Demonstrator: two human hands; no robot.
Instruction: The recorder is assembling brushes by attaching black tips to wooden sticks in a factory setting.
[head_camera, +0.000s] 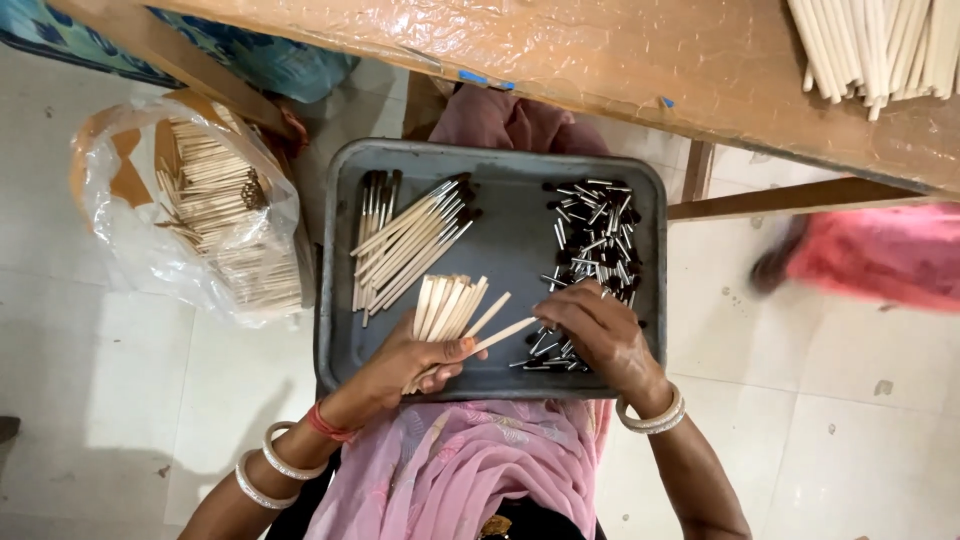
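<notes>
- The left hand (415, 360) is closed around a fanned bundle of plain wooden sticks (447, 308), held low over the near edge of the grey metal tray (500, 165) that rests on the person's lap.
- One stick from that bundle (505, 332) juts out to the right, its free end reaching the right hand (598, 328).
- The right hand lies curled, knuckles up, on the pile of small black-and-silver caps (595, 245) in the tray's right half; its fingertips are hidden, so whether it already pinches a cap cannot be told.
- The step in hand looks like fitting a cap onto the end of a single stick.
- Finished sticks with dark tips (410, 240) lie in a loose row in the tray's left half, apart from the caps.
- The next move seems to call for a fine pinch on one cap and a straight line-up with the stick's end, while the left hand keeps the bundle from slipping.
- A clear plastic bag of more sticks (215, 215) sits on the floor to the left; further sticks (880, 45) lie on the counter above.
</notes>
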